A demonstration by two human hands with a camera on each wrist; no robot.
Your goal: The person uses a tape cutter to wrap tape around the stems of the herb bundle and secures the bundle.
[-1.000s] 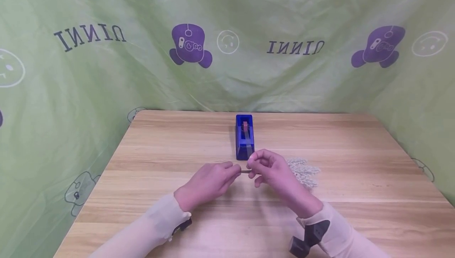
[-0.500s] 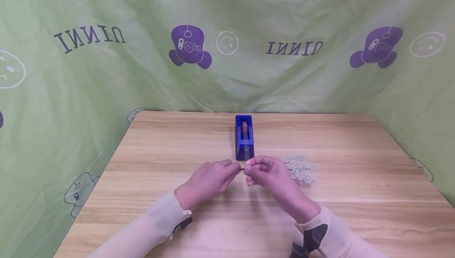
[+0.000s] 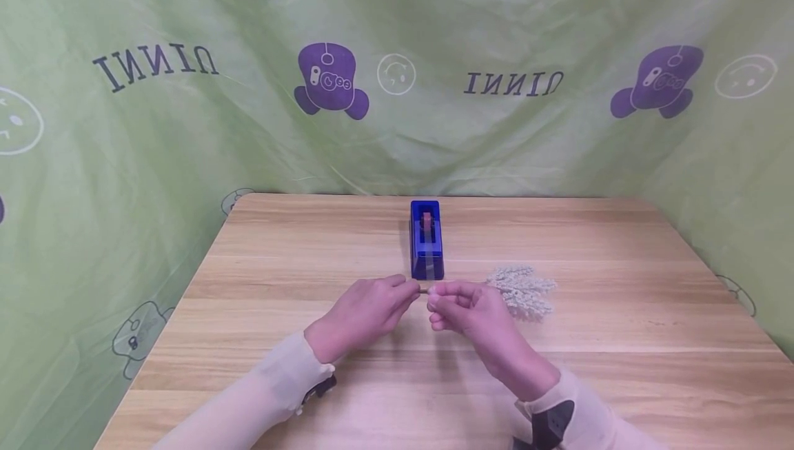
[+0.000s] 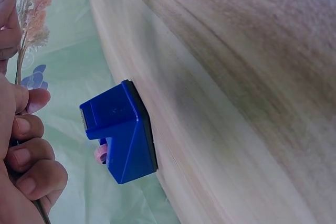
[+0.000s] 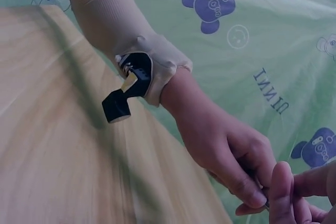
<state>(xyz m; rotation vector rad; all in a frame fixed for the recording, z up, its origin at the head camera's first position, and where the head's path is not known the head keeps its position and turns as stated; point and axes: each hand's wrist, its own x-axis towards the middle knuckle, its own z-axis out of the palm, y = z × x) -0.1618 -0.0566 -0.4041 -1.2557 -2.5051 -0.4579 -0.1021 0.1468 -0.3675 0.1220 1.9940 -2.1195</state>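
Flowers (image 3: 527,291) sit at two o'clock of the right grip (image 3: 476,315), which, like the left grip (image 3: 372,311), pinches their stems (image 3: 424,291). Stems appear gathered; tape (image 3: 430,265) shows at twelve o'clock, application unconfirmed.

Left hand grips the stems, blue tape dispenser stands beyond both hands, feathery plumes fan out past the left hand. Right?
No: the feathery plumes fan out past the right hand, as the head view shows. The left hand and blue tape dispenser are as you said.
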